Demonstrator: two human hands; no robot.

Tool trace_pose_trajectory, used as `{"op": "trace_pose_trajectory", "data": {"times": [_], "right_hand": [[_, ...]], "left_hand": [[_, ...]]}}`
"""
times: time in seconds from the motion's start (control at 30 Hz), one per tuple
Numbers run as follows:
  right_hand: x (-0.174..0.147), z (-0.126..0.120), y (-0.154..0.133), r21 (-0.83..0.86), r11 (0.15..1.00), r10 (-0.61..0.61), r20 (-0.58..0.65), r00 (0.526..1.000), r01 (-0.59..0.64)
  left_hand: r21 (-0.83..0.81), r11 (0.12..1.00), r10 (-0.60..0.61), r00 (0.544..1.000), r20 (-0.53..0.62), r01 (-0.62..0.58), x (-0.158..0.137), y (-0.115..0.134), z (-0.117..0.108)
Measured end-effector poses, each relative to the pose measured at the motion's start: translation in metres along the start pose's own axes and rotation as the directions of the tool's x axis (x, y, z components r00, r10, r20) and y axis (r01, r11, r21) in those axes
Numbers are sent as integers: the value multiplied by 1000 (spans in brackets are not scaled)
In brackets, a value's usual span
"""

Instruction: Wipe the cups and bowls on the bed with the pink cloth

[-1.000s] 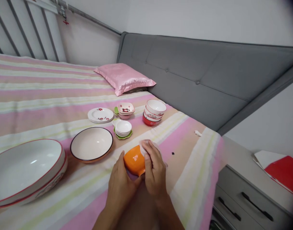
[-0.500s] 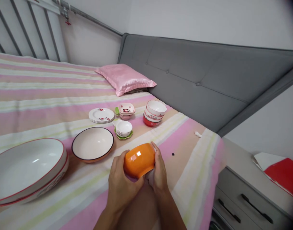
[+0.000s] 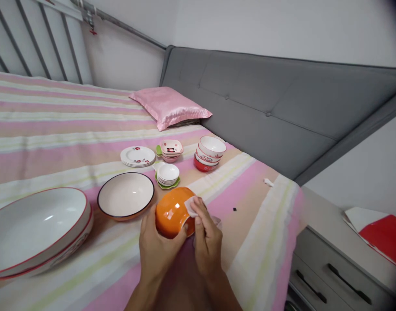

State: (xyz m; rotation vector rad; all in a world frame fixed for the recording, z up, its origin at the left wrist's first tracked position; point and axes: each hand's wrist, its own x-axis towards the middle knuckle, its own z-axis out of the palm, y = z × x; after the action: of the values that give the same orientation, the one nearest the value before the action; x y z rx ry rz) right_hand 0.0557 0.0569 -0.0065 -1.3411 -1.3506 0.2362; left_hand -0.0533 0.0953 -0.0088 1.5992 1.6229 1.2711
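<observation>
An orange bowl (image 3: 172, 211) is tilted, its glossy outside facing up, above the striped bed. My left hand (image 3: 159, 246) grips it from the left side, thumb near the lower edge. My right hand (image 3: 207, 235) is closed on a thin white tissue (image 3: 190, 207) and presses it against the bowl's right side. Just left of the bowl lies a wide dark-rimmed bowl (image 3: 126, 195). Beyond it are small white dishes on a green leaf-shaped dish (image 3: 167, 173).
Large oval red-rimmed bowls (image 3: 39, 229) sit at the left. Farther back stand flowered plates (image 3: 138, 155), small pink dishes (image 3: 171, 149) and stacked bowls (image 3: 210, 152). A pink pillow (image 3: 170, 106) lies by the grey headboard (image 3: 250, 95); a drawer cabinet (image 3: 334, 268) is at the right.
The orange bowl has turned and shifted slightly left. My right hand has moved from its side to the front, and the white tissue now shows against the bowl.
</observation>
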Motion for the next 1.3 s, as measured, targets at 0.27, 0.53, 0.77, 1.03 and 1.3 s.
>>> {"op": "trace_pose_trajectory", "data": {"times": [0.27,0.53,0.77,1.03,1.3], "right_hand": [[3,1,-13,-104,915,-377,122,918,390],[0,0,-10,-73,962,-259,43,965,262],[5,-1,14,99,942,332,-127,935,-321],[4,0,28,119,883,467,-128,875,-454],[2,-5,4,-38,999,7,-122,992,-11]], "left_hand": [[-79,997,-18,999,30,21,2,-1,-1],[-44,999,6,999,39,-4,-1,1,-1],[14,998,-64,998,0,64,3,2,0],[25,999,-36,999,1,36,3,1,0],[74,985,154,987,35,-156,-5,9,-1]]}}
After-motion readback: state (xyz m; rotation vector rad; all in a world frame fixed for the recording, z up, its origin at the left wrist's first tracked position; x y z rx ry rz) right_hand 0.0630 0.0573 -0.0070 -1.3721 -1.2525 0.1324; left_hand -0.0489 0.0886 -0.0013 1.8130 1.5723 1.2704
